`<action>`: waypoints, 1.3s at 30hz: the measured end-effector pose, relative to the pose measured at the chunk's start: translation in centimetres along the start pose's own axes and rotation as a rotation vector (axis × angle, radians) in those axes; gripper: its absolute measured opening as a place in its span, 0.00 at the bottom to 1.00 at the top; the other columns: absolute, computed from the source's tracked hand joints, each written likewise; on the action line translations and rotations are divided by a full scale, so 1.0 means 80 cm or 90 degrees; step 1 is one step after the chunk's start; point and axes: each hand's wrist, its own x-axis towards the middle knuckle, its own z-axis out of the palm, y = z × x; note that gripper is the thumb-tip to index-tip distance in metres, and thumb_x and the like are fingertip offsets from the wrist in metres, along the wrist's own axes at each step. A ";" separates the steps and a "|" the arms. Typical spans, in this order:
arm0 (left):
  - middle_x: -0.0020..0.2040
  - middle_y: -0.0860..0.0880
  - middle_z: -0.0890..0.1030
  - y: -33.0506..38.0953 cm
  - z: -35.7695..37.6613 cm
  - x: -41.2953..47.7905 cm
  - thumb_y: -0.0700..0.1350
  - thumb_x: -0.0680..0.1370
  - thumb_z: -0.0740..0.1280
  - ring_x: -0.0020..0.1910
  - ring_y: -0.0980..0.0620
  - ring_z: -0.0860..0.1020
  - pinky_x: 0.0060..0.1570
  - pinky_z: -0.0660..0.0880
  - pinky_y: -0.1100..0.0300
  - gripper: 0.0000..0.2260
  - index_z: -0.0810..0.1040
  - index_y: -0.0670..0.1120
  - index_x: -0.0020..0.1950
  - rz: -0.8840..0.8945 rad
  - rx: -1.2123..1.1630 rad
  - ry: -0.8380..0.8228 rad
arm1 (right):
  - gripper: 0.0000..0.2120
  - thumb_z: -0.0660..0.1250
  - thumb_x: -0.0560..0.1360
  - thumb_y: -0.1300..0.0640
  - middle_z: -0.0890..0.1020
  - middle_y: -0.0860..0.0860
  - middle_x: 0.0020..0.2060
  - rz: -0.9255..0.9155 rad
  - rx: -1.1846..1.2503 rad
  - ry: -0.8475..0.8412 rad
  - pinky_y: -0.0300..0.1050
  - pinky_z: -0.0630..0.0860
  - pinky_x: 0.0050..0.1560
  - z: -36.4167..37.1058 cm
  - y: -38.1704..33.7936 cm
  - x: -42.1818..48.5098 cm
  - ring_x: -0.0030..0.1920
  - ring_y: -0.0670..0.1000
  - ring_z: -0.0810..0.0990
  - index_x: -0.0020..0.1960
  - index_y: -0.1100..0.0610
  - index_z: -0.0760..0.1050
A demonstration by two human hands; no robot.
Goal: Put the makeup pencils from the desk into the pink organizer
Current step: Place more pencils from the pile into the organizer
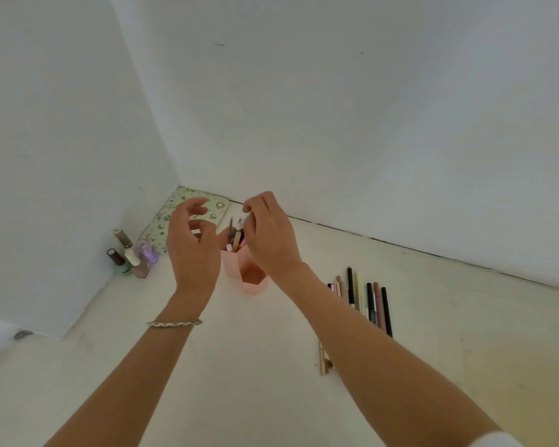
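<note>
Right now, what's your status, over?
Left hand open, beside pink organizer. Right hand pinching a pencil above it. More pencils waiting on desk. Nothing blocking.

Pink organizer (250,280) upright, standing pencils (237,240) inside; loose pencils (370,301) flat rightward.

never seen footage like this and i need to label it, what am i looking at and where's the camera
No machine: these are a person's bare hands, filmed by one camera worn on the head, looking down. The left hand, bracelet at the wrist, is open and holds nothing. The right hand seems to pinch a pencil over the pink organizer, where others already stand. On the desk lie a row of pencils, nail polish bottles and a patterned case.
</note>
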 end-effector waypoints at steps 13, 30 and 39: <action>0.50 0.54 0.79 0.002 0.007 -0.036 0.35 0.78 0.61 0.46 0.53 0.78 0.45 0.77 0.58 0.12 0.76 0.49 0.55 0.001 0.022 -0.058 | 0.21 0.56 0.79 0.61 0.75 0.56 0.62 0.055 -0.053 -0.028 0.52 0.70 0.63 -0.007 0.009 -0.005 0.61 0.56 0.74 0.72 0.60 0.66; 0.54 0.46 0.80 -0.038 0.162 -0.179 0.44 0.79 0.63 0.52 0.45 0.80 0.45 0.73 0.57 0.08 0.76 0.43 0.55 -0.245 0.506 -0.569 | 0.18 0.57 0.76 0.66 0.78 0.47 0.53 0.329 -0.022 -0.016 0.38 0.72 0.44 -0.137 0.126 -0.082 0.40 0.41 0.73 0.63 0.53 0.73; 0.46 0.49 0.81 -0.019 0.135 -0.117 0.43 0.78 0.65 0.40 0.51 0.76 0.39 0.70 0.61 0.03 0.76 0.46 0.49 -0.189 0.324 -0.441 | 0.12 0.58 0.78 0.62 0.81 0.49 0.43 0.397 -0.090 -0.122 0.46 0.77 0.44 -0.119 0.136 -0.094 0.38 0.48 0.77 0.56 0.56 0.77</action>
